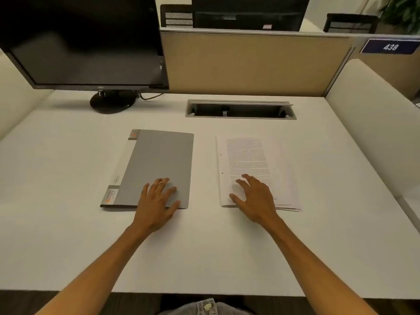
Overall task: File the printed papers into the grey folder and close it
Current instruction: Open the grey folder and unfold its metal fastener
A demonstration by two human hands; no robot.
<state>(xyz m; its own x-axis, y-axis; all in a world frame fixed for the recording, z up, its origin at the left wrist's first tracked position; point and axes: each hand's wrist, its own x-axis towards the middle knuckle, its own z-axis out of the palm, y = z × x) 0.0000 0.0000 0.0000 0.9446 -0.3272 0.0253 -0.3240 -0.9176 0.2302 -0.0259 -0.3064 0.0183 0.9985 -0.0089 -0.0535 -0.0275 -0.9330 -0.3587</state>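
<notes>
The grey folder (156,162) lies closed and flat on the white desk, left of centre, with its white labelled spine on the left. My left hand (156,201) rests on the folder's near right corner, fingers spread. To the right lies a stack of printed papers (252,160) with two punched holes along its left margin. My right hand (254,198) lies flat on the lower part of the top sheet, fingers apart. Neither hand grips anything.
A black monitor (86,42) on a round stand occupies the back left. A grey cable slot (241,109) is set into the white desk (204,258) behind the papers. A beige partition (250,64) closes the back, cream side panels flank the desk.
</notes>
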